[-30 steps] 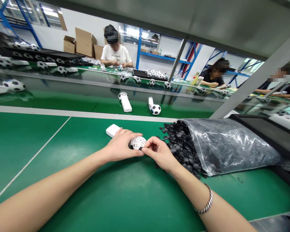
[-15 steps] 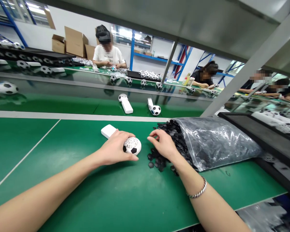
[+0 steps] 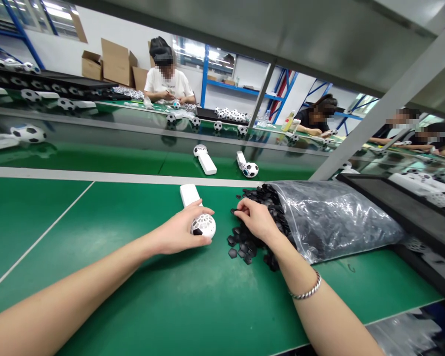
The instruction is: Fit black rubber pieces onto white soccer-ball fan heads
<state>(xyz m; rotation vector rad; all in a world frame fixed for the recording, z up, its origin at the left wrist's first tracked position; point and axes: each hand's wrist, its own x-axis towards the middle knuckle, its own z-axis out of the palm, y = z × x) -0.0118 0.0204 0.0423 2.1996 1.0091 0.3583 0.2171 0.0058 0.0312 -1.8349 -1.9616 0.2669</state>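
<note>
My left hand (image 3: 183, 229) is closed round the ball-shaped head of a white handheld fan (image 3: 203, 226) with a football pattern. The fan lies on the green bench, its flat white handle pointing away behind my fingers. One black patch shows on the lower side of its grille. My right hand (image 3: 255, 217) pinches a small black pentagon piece (image 3: 233, 211) between thumb and fingertips, beside a heap of such pieces (image 3: 241, 242). The heap spills from a clear plastic bag (image 3: 341, 220) lying on its side.
Beyond the pale strip (image 3: 133, 177), two football fans (image 3: 206, 162) lie on a conveyor belt, with another fan (image 3: 27, 133) at left. A black tray (image 3: 393, 202) of white parts is at right. A grey post (image 3: 363, 113) slants down there. Several co-workers sit across the line.
My left hand has turned the fan, so its handle now points more directly away and fewer black patches show. My right hand has picked up a black pentagon piece. Fans on the belt shifted right.
</note>
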